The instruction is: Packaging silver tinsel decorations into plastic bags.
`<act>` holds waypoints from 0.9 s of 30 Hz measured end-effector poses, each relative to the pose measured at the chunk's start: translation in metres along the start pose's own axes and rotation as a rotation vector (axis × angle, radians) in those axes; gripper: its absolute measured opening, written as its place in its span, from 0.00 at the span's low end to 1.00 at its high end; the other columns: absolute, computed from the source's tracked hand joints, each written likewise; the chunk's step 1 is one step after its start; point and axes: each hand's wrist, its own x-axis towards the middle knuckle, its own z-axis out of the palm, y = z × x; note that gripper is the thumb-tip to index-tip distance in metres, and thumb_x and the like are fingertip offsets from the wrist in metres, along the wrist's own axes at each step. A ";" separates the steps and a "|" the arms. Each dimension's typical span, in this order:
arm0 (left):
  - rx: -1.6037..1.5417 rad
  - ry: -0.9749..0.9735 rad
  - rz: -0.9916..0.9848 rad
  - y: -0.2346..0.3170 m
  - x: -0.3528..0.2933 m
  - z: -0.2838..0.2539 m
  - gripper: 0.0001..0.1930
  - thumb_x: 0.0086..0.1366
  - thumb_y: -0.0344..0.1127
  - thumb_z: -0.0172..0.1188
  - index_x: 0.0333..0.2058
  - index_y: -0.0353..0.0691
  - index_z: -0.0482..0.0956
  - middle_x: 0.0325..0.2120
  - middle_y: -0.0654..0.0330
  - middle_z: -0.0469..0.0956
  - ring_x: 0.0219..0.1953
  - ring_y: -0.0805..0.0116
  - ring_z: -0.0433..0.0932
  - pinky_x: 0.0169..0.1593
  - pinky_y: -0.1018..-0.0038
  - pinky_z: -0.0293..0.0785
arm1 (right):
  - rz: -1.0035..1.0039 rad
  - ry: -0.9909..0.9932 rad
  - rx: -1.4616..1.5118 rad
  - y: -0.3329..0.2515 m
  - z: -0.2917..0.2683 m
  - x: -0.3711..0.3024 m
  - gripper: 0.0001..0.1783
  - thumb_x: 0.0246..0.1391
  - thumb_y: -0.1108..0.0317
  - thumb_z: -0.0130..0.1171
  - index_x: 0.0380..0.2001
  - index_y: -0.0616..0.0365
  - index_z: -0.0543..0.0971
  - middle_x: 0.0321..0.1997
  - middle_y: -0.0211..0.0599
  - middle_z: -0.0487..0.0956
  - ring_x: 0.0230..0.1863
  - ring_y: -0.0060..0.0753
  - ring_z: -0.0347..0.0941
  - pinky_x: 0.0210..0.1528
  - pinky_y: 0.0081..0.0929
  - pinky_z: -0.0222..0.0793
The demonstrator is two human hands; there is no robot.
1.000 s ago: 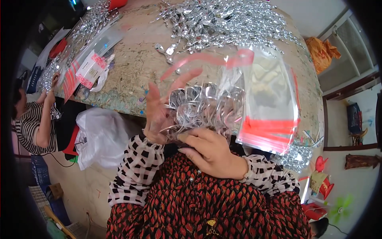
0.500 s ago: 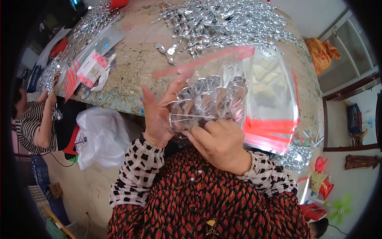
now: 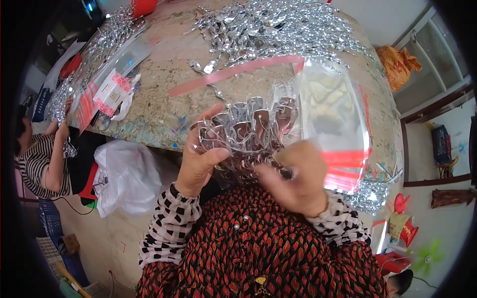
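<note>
Before my chest is a clear plastic bag with a red strip along its far edge. Inside it, several rounded, dark mirror-like pieces with silver rims stand in rows, and a tuft of thin white strands shows at its upper right. My left hand grips the bag's left side, thumb across the front and fingers partly hidden behind. Beside the bag's lower right part is my right hand, so smeared by motion that I cannot make out its fingers.
A stack of clear red-striped bags lies to the right. Silver spoon-like pieces are heaped at the far side of the worn table. At left are a pink-and-white packet, a white plastic sack and another person handling silver pieces.
My left thumb, spread upward before, now lies across the bag's front. My right hand has moved right and blurred. The red strip has shifted left.
</note>
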 end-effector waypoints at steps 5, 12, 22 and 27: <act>-0.019 -0.020 -0.007 -0.003 0.001 -0.006 0.40 0.47 0.30 0.69 0.59 0.35 0.60 0.51 0.58 0.69 0.51 0.67 0.72 0.55 0.71 0.69 | 0.614 0.190 0.493 0.041 -0.021 0.020 0.38 0.40 0.67 0.71 0.53 0.61 0.63 0.49 0.38 0.67 0.45 0.27 0.64 0.47 0.27 0.62; -0.048 -0.039 0.028 0.003 0.008 -0.008 0.42 0.43 0.29 0.71 0.58 0.31 0.60 0.51 0.56 0.69 0.52 0.64 0.72 0.55 0.69 0.71 | 0.625 0.249 0.691 0.043 -0.012 0.024 0.41 0.42 0.68 0.70 0.57 0.58 0.57 0.51 0.37 0.64 0.47 0.26 0.63 0.51 0.28 0.61; -0.014 -0.065 0.006 0.005 0.012 -0.004 0.50 0.39 0.32 0.76 0.60 0.32 0.56 0.53 0.54 0.67 0.52 0.62 0.72 0.55 0.66 0.71 | 0.398 0.109 0.466 0.047 -0.022 0.020 0.19 0.46 0.75 0.63 0.43 0.60 0.71 0.44 0.34 0.67 0.42 0.25 0.63 0.44 0.23 0.62; -0.056 -0.086 0.050 -0.005 0.015 -0.008 0.53 0.38 0.33 0.76 0.62 0.34 0.53 0.60 0.57 0.59 0.58 0.61 0.66 0.60 0.63 0.66 | 0.213 0.105 -0.002 0.046 -0.026 0.027 0.06 0.48 0.78 0.60 0.31 0.62 0.74 0.37 0.35 0.69 0.37 0.26 0.65 0.35 0.21 0.63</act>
